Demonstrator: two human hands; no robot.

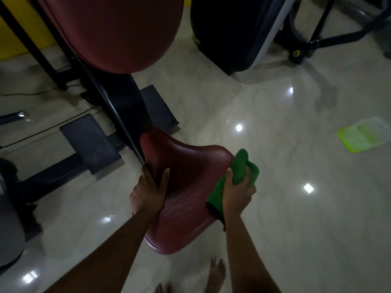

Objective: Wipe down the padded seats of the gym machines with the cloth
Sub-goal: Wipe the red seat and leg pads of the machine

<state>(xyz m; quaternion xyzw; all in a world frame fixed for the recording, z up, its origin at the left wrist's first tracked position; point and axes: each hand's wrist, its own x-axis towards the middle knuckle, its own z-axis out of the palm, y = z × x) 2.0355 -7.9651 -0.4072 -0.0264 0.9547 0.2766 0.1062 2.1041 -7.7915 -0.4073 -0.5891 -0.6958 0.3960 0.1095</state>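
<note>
A dark red padded seat of a gym machine sits low in the middle of the view. My left hand grips its left edge, thumb on top of the pad and fingers over the side. My right hand holds a bunched green cloth against the seat's right edge; part of the cloth hangs down below my wrist. Above the seat rises the matching dark red backrest.
The machine's black frame and grey footplates stand left of the seat. Another black machine is at the back right. A green sheet lies on the glossy tiled floor at right. My bare feet show below.
</note>
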